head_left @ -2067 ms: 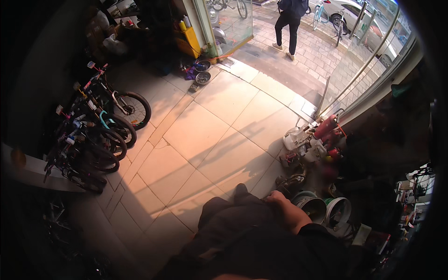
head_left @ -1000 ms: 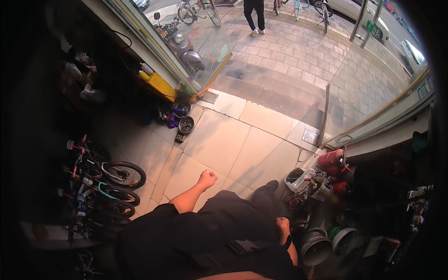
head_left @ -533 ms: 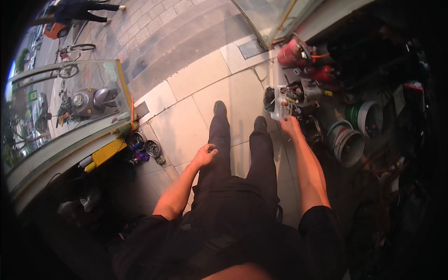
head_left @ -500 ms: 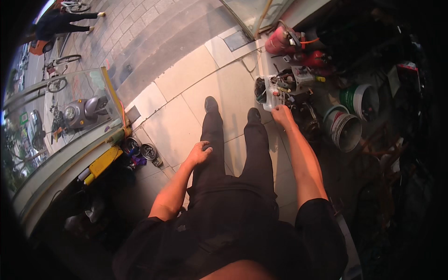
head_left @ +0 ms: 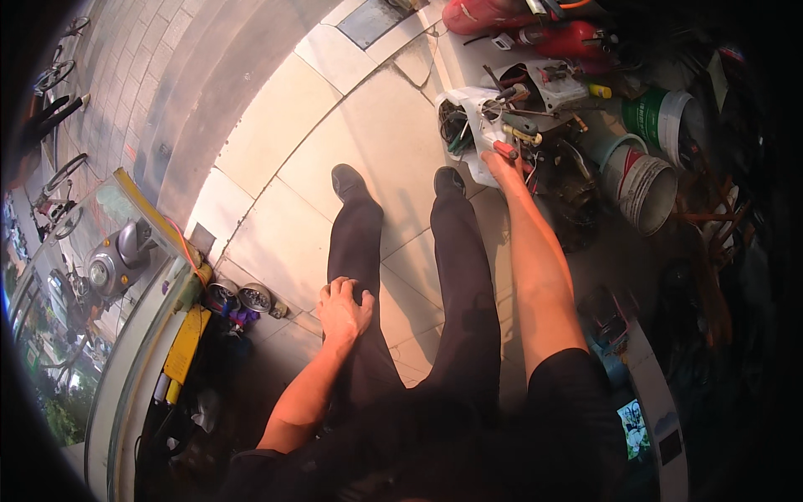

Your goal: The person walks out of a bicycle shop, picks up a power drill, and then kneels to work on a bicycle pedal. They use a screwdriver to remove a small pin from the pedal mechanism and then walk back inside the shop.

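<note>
My right hand reaches into a white plastic container crowded with tools, its fingers closed at a red-handled tool. A yellow-handled tool lies just beyond it. A second white container with tools sits behind. My left hand rests on my left thigh, fingers apart and bent, holding nothing visible. My legs stretch forward over the floor tiles, shoes toward the container.
Red cylinders and several buckets crowd the right. On the left stand a glass door, a yellow toolbox and small metal pans. Steps lead outside, where bikes, a scooter and another person are visible.
The view has swung round and down toward the containers. My right hand has moved forward into the container; my left hand has come to rest on my thigh.
</note>
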A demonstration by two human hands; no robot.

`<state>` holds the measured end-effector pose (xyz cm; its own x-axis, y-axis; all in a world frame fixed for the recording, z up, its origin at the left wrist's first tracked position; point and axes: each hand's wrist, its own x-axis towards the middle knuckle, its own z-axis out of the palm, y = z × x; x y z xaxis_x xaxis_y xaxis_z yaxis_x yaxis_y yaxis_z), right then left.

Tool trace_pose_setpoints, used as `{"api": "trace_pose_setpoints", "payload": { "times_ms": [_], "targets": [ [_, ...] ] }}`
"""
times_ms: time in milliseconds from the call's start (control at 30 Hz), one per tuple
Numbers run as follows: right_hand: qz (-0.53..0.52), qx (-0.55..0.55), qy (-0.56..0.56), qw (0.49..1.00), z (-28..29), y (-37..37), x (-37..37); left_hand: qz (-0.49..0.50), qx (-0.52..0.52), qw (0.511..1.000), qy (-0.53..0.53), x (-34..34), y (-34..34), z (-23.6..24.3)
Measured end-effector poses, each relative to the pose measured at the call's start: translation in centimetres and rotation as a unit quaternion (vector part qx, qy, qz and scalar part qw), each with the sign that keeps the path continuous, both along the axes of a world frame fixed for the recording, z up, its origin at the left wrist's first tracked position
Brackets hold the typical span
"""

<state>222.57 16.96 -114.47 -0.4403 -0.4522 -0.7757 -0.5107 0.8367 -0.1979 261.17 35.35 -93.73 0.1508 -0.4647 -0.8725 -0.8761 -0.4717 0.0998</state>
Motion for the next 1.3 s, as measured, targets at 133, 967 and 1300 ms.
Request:
{"api": "trace_pose_setpoints", "payload": {
  "times_ms": [133, 967, 1300],
  "targets": [
    [-0.021, 0.057, -0.049, 0.997, 0.4, -3.1, 1.3, 0.017, -0.029, 0.999, -0.004, -0.3, 1.3, -0.9],
    [0.299, 0.039, 0.022, 0.953, 55.7, 4.4, 31.8, 0.504, -0.036, 0.859, 0.085, 50.6, 24.8, 30.8],
    [0.295, 0.012, -0.03, 0.955, 43.7, -11.6, 50.2, 0.531, -0.191, 0.825, 0.03, 77.8, 4.4, 32.0]
  ]
}}
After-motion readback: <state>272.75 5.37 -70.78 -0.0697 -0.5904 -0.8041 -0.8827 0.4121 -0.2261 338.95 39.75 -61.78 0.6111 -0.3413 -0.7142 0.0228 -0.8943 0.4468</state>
